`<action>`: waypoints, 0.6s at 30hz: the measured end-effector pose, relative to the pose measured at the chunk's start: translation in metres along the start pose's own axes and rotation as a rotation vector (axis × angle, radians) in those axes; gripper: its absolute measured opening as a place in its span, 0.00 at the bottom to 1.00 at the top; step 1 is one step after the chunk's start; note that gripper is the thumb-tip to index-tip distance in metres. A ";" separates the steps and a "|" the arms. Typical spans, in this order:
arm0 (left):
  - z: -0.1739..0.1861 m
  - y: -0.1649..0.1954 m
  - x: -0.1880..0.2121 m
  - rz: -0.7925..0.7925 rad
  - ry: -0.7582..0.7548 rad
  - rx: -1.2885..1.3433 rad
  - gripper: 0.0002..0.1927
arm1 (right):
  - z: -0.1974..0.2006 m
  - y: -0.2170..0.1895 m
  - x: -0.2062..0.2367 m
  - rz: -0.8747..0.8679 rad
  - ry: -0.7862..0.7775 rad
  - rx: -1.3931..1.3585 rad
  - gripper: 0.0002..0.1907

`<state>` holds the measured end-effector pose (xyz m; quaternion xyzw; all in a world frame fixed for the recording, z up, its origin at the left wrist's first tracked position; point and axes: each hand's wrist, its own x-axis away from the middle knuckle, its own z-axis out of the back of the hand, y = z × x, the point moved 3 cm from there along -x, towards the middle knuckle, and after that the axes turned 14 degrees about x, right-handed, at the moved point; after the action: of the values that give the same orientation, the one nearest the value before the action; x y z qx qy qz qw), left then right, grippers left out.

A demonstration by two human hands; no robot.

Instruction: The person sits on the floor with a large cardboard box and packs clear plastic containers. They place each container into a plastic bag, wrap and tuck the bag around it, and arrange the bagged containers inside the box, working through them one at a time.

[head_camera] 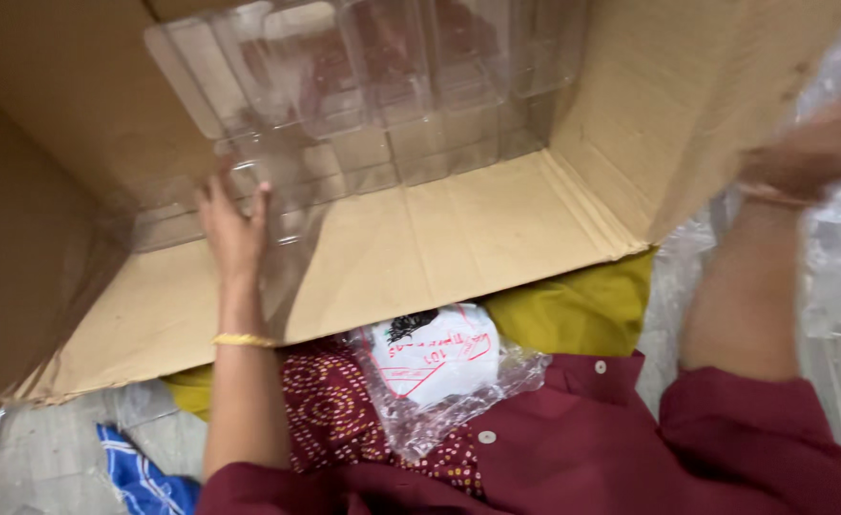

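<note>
Clear plastic tray (373,86), one | left hand (234,224) spread against it | cardboard box (458,238), one | right hand (811,148) blurred, grip unclear

The single head-worn camera looks steeply down from close range. It faces forward into an open cardboard box (497,229), with the wearer's lap along the bottom edge.

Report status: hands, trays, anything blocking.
Left hand flat on clear plastic trays inside cardboard box. Right hand blurred, outside box. Nothing blocking.
</note>
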<state>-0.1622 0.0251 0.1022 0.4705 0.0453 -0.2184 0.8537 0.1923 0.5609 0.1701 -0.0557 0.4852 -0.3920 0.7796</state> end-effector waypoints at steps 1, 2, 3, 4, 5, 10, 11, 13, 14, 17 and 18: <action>-0.006 0.001 0.003 0.013 -0.010 0.033 0.27 | -0.018 -0.036 0.013 0.102 -0.083 -0.102 0.42; -0.011 0.000 0.007 0.068 -0.010 0.114 0.26 | -0.040 -0.071 0.027 0.198 -0.172 -0.182 0.40; -0.017 0.000 0.008 0.122 -0.012 0.192 0.25 | -0.067 -0.102 0.041 0.269 -0.264 -0.212 0.39; -0.020 -0.001 0.008 0.172 -0.018 0.270 0.25 | -0.094 -0.124 0.049 0.246 -0.312 -0.145 0.37; -0.022 0.003 0.008 0.064 -0.028 0.243 0.26 | -0.117 -0.139 0.058 0.209 -0.361 -0.095 0.36; -0.030 0.009 -0.004 -0.144 0.051 0.072 0.31 | -0.181 -0.143 0.078 -0.025 -0.450 -0.331 0.45; -0.033 0.011 -0.014 -0.165 0.042 0.147 0.28 | -0.183 -0.140 0.082 -0.015 -0.449 -0.393 0.44; -0.043 0.020 -0.029 -0.188 0.014 0.297 0.24 | -0.185 -0.137 0.087 -0.008 -0.452 -0.450 0.43; -0.054 0.028 -0.043 -0.166 -0.019 0.383 0.25 | -0.185 -0.138 0.087 -0.006 -0.446 -0.451 0.43; -0.068 0.057 -0.071 -0.073 -0.055 0.504 0.29 | -0.184 -0.140 0.080 -0.094 -0.491 -0.583 0.42; -0.067 0.065 -0.074 -0.021 -0.029 0.457 0.30 | -0.183 -0.139 0.077 -0.143 -0.517 -0.648 0.42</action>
<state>-0.1928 0.1346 0.1367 0.6479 -0.0126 -0.2386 0.7233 -0.0150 0.4682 0.0847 -0.4278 0.3669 -0.2453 0.7888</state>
